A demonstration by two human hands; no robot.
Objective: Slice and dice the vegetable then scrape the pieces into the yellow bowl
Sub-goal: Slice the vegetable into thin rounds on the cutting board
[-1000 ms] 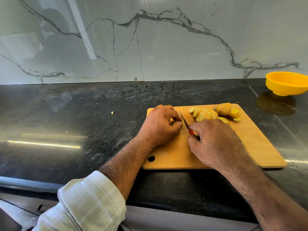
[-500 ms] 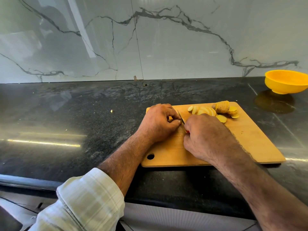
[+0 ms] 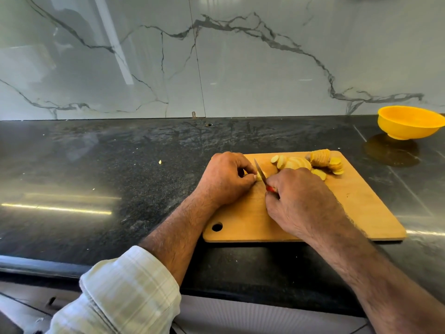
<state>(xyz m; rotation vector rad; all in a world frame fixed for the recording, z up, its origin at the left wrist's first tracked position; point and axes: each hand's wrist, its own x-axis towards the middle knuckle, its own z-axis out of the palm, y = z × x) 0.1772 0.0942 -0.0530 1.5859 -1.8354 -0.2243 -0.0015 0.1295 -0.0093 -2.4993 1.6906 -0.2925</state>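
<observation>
Right hand (image 3: 301,203): clamped on knife (image 3: 261,174), red handle, blade against vegetable piece.
Left hand (image 3: 225,178): pinches vegetable piece (image 3: 261,175) on cutting board (image 3: 361,208).
Slices (image 3: 310,162): piled at board's far edge.
Yellow bowl (image 3: 409,122): on table (image 3: 96,177), far right, apart from board.

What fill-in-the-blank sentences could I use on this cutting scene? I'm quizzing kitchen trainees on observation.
1. The right hand holds a knife with a ____ handle.
2. The left hand pins a small vegetable piece on the wooden ____.
3. The cut slices lie on the board's ____ edge, away from the person.
4. The yellow bowl stands on the counter and looks ____ inside.

Missing words: red; cutting board; far; empty
</observation>
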